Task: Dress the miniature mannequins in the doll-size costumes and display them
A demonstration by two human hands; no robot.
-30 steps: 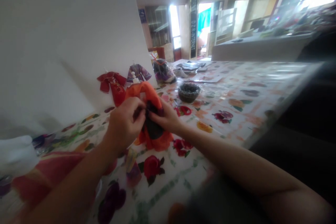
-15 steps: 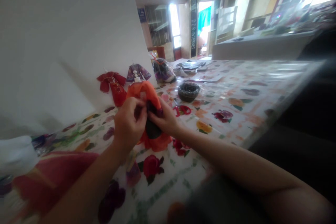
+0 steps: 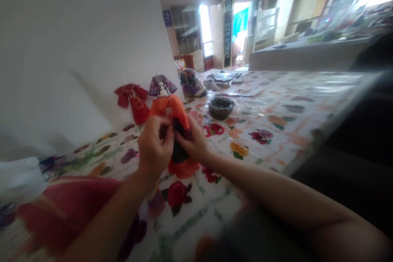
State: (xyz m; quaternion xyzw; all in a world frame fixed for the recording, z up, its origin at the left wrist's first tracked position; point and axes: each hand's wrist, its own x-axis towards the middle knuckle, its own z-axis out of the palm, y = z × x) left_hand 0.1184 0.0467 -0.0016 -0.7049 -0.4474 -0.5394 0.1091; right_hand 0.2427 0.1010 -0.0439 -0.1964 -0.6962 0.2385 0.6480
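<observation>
Over the tablecloth in front of me is an orange piece of cloth (image 3: 172,103), gathered up, with a dark part (image 3: 179,153) in its middle. It may be a small garment; its exact kind does not show. My left hand (image 3: 154,141) is closed, thumb and forefinger pinched at the inner edge of the cloth. Whether something small sits in that pinch is hidden. From the right side, my right hand (image 3: 195,141) grips the cloth, thumb in front against the dark part and fingers hidden behind.
A small red dress (image 3: 135,100) and a purple patterned garment (image 3: 161,84) stand by the white panel (image 3: 82,28). Beyond my right hand are a dark bowl (image 3: 221,108) and red loops like scissor handles (image 3: 215,129). Red cloth (image 3: 70,208) lies at lower left on the floral tablecloth (image 3: 267,147).
Both hands keep their hold on the orange cloth. My left hand has shifted slightly right with the view, still pinching; little else differs.
</observation>
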